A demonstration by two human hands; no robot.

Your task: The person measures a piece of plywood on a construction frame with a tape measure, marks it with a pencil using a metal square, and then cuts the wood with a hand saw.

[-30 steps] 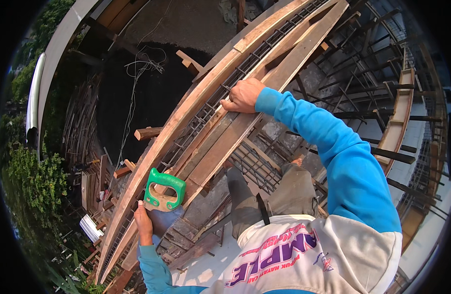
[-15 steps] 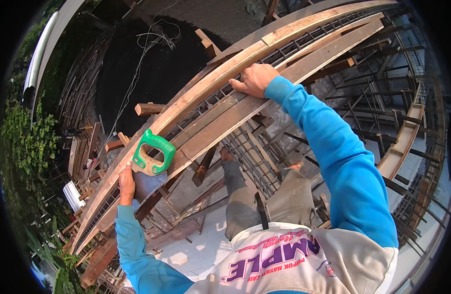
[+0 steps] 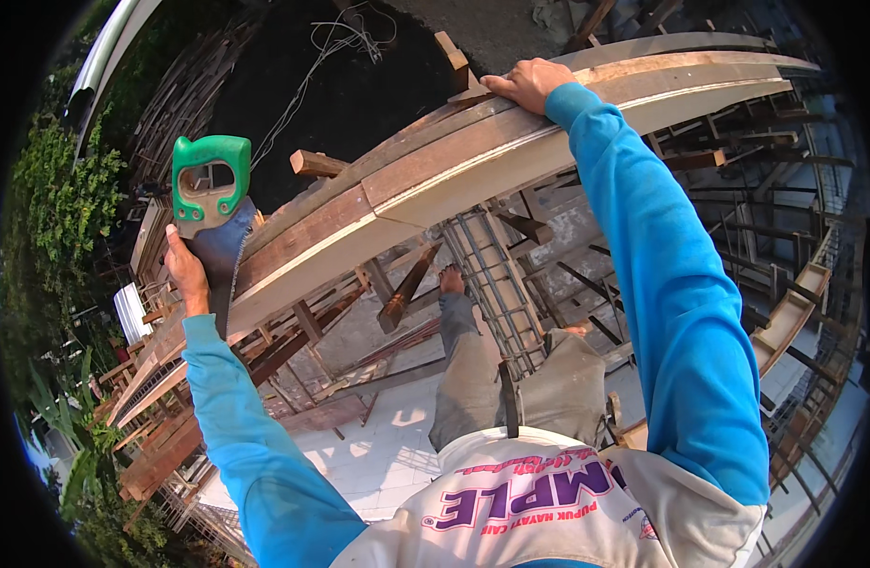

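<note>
My left hand (image 3: 189, 270) grips a handsaw (image 3: 222, 251) by its blade. The saw's green handle (image 3: 212, 147) points up and away from me, and the toothed edge faces right, close to the curved wooden form (image 3: 331, 222). My right hand (image 3: 532, 83) is closed over the far top edge of this form, thumb to the left. Long bent boards make up the form, with a pale face on the side toward me. A seam between two boards (image 3: 369, 199) shows near its middle. My fingertips on the far side are hidden.
Below me, a rebar cage (image 3: 496, 289) rises beside my legs. Timber props (image 3: 406, 289) stick out under the form, and a wooden block (image 3: 316, 164) juts from its far side. Scaffold poles fill the right. A tangled pale cable (image 3: 354, 43) hangs beyond, with trees at left.
The saw has moved left and away from me in my left hand, off the form's top. My right hand has shifted farther out along the form. The view has tilted, hiding most of the rebar inside.
</note>
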